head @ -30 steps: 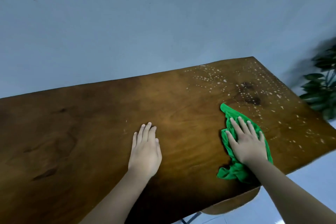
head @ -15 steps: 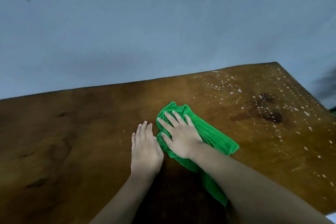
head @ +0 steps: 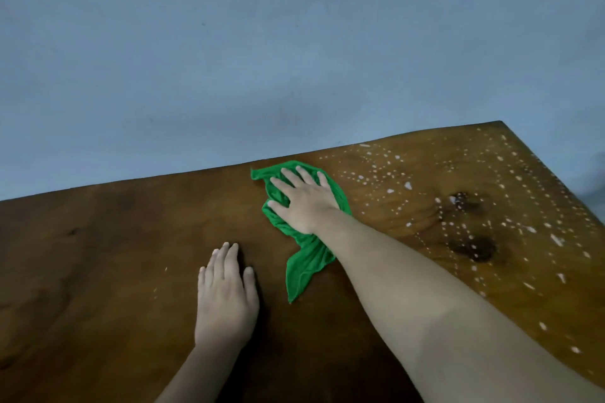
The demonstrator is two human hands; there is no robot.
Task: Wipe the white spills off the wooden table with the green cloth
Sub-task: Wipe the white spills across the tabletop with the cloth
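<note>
The green cloth (head: 304, 258) lies bunched on the wooden table (head: 98, 255) near its far edge, with a tail trailing toward me. My right hand (head: 302, 201) presses flat on the cloth's far part, fingers spread. White spills (head: 474, 206) speckle the table's right part, just right of the cloth and on to the right edge. My left hand (head: 227, 298) rests palm down on the bare wood, left of the cloth's tail and apart from it, holding nothing.
A plain blue-grey wall (head: 262, 42) stands right behind the table's far edge. Two dark knots (head: 471, 248) mark the wood among the spills. The table's right edge runs diagonally at the frame's right side.
My right hand has pushed the cloth from the near right side to the middle, then away toward the far edge. The view has shifted; the plant has left the frame. My left hand stays put.
</note>
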